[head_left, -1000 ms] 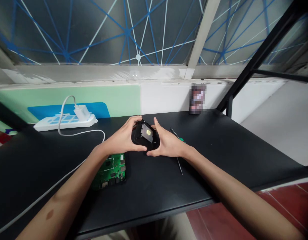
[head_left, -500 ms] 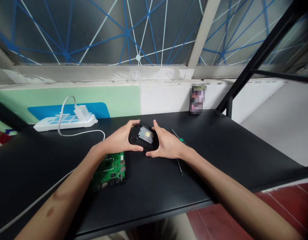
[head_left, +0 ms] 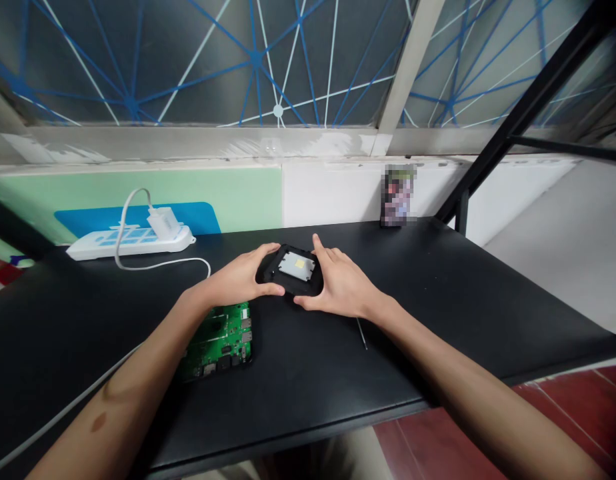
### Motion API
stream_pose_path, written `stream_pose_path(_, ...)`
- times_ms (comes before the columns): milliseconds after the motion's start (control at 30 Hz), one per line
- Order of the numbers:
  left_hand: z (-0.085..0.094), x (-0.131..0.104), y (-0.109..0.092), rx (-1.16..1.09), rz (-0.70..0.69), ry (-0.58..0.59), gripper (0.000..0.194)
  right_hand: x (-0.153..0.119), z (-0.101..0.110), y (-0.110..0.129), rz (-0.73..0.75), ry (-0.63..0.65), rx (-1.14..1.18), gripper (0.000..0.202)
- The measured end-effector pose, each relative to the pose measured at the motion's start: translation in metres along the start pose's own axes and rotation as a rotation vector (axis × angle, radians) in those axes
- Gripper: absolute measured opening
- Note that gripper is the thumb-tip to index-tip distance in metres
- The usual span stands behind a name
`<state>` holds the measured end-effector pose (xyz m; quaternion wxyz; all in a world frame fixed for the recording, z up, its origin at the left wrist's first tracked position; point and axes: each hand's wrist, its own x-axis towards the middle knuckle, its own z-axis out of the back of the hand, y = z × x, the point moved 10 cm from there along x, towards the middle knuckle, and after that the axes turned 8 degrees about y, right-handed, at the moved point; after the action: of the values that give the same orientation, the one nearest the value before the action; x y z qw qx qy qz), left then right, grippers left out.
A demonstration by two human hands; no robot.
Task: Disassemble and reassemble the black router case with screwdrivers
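Observation:
A black housing (head_left: 268,275) with a silver metal plate (head_left: 297,267) and a small yellowish square on it is held between both hands near the middle of the view. My left hand (head_left: 238,275) grips its left side, thumb at the near edge. On the right side my right hand (head_left: 341,281) clasps it, thumb also at the near edge. A green circuit board (head_left: 223,340) lies on the table, partly under my left forearm. The thin metal shaft of a tool (head_left: 363,333) shows below my right wrist; the rest of it is hidden.
The black table (head_left: 308,393) runs along the wall. A white power strip (head_left: 133,243) with a plugged-in charger (head_left: 164,223) stands at the back left, its white cable (head_left: 163,267) trailing left. A blurred upright object (head_left: 397,197) leans at the back wall.
The black housing has turned flatter and shifted slightly right, showing its metal plate more fully. My right hand moved a little right and now hides the green part of the tool.

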<state>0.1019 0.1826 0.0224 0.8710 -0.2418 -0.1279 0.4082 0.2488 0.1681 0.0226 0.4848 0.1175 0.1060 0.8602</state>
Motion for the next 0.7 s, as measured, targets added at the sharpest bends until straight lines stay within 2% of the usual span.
stream_pose_path(233,-0.002,0.001,-0.001,0.015,-0.016,0.009,0.077,-0.003,0.001,-0.005,-0.065,-0.075,0.026,0.135)
stream_pose_path(367,0.001,0.0,-0.002,0.016,-0.016,-0.016,0.076,-0.003,0.0,-0.007,-0.088,-0.077,0.086,0.135)
stream_pose_path(500,0.004,0.0,-0.003,0.023,-0.011,-0.035,0.08,-0.002,0.0,-0.008,-0.054,-0.076,0.13,0.134)
stream_pose_path(700,0.004,-0.004,-0.013,0.029,-0.01,0.002,0.102,-0.008,0.004,-0.002,0.109,-0.031,0.201,0.134)
